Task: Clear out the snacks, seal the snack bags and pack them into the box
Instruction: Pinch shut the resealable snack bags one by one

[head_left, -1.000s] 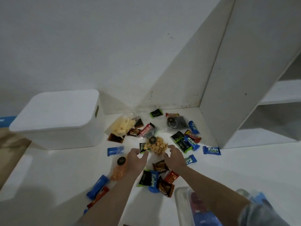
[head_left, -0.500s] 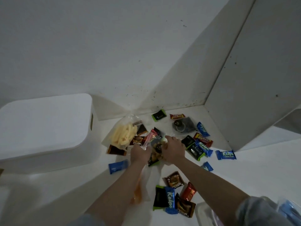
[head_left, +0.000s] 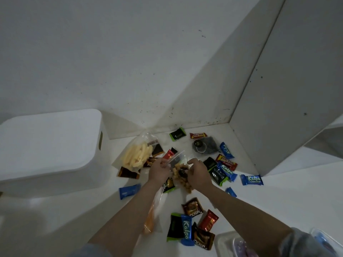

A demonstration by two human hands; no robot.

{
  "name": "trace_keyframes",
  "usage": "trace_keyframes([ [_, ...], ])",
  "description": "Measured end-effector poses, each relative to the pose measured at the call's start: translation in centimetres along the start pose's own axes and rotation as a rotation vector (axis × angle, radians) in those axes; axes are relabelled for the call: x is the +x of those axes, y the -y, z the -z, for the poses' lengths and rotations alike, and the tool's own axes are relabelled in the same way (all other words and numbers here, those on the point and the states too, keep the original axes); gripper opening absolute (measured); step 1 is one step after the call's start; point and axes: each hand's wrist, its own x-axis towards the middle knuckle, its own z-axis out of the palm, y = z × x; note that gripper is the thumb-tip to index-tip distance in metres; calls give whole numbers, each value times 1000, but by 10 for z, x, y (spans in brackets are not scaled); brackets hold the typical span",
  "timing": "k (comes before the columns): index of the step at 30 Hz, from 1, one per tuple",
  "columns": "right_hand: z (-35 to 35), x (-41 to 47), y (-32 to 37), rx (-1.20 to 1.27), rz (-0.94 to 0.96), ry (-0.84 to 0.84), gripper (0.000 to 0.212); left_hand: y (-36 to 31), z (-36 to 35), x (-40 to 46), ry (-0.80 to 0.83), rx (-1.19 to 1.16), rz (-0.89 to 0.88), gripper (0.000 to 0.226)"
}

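Both hands, left (head_left: pixel 160 170) and right (head_left: pixel 198 173), reach forward, fingers curled, pinching the clear snack bag (head_left: pixel 181 168).

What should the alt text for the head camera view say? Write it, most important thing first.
Both hands, left hand and right hand, grip a clear bag of tan snacks above a white table strewn with wrapped snacks. A lidded white box stands at left.
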Motion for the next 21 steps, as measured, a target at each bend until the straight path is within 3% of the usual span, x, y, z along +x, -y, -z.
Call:
trace_keyframes([
  [5, 18, -13, -2, 161, -13, -10, 32, -20, -4, -15, -29, -338, 91, 23],
  [9, 36, -26, -5, 276, 32, -25, 43, -35, -6, -39, -22, -446, 21, 15],
  [12, 54, -35, -5, 297, 87, -113, 50, -47, -6, -56, -40, -386, -61, 9],
  [16, 82, -41, 3, 138, 292, -301, 48, -64, -4, -73, -53, -268, -196, 14],
  [21, 114, -45, 22, 23, 498, -279, 38, -86, -2, -94, -17, -171, -364, 11],
])
